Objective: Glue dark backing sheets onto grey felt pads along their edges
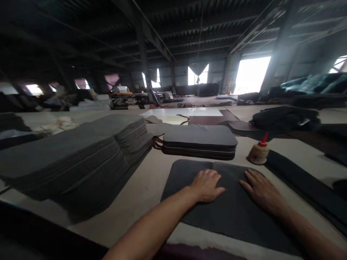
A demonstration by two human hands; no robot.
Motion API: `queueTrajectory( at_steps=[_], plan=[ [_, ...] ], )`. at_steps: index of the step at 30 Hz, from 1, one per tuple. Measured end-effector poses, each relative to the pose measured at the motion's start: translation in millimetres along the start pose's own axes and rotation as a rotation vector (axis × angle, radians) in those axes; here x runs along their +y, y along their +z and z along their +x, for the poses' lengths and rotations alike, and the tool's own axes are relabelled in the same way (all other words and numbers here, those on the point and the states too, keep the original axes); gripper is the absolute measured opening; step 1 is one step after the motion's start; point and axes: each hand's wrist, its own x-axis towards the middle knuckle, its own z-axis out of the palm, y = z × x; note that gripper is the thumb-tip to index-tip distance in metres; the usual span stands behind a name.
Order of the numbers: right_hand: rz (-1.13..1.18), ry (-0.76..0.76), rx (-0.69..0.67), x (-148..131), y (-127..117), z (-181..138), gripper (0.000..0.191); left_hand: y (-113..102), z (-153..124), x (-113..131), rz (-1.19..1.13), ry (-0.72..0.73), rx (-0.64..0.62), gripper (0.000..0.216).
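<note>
A dark grey sheet with rounded corners [217,220] lies flat on the pale table in front of me. My left hand [207,186] rests on its upper middle, palm down, thumb out to the right and fingers slightly curled. To the right, my right hand [262,191] is laid on the same sheet with fingers stretched and thumb apart. Just beyond the sheet sits a neat stack of folded grey pieces [200,139]. A glue bottle with a red nozzle [259,151] stands upright past my right hand.
A tall pile of grey sheets [108,151] fills the left of the table [130,195]. A long dark strip [300,184] runs along the right. Dark bunched fabric [284,119] lies at the back right, and a brown sheet [208,120] lies behind the stack.
</note>
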Motion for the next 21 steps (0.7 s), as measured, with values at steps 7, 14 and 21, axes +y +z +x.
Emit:
queueTrajectory(
  at_steps=[7,14,21],
  plan=[
    [0.033,-0.053,-0.024,11,8,-3,0.044,4,-14,-28,-0.050,-0.242,-0.051,0.102],
    [0.130,0.007,-0.166,13,10,-4,0.050,-10,-35,-56,0.002,-0.488,-0.044,0.115],
    [0.186,0.036,-0.086,6,-1,2,0.048,-12,-46,-76,0.079,-0.593,-0.004,0.113]
  ],
)
